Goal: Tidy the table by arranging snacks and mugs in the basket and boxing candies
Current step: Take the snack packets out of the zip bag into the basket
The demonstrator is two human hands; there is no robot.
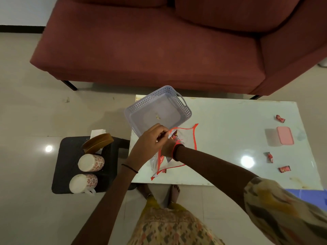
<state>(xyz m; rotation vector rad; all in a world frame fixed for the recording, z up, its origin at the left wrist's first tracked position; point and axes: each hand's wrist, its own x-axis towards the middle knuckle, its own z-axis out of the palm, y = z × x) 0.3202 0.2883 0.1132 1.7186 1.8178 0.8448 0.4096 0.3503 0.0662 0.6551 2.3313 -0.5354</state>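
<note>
The left hand [150,140] pinches the mouth of a clear red-edged pouch [178,149] of snacks; the right hand [167,149] is buried inside it, its grip impossible to tell. At twelve o'clock from the hands sits the basket [157,110], practically empty. At nine o'clock two mugs [88,172] wait on a black stool [67,167]. At three o'clock lie three loose candies [280,119] and the pink-lidded box [284,138], still shut. Nearly everything remains to be done.

I count one lilac perforated basket [158,110] at the counter's [230,121] far left corner. One clear red-edged pouch [187,138] lies just beside the basket. Three wrapped candies [280,118] [270,157] [284,169] and one pink-lidded box [280,138] sit well right of it. Two floral mugs [91,162] [83,183] lie left of the basket on one black stool [70,156].
</note>
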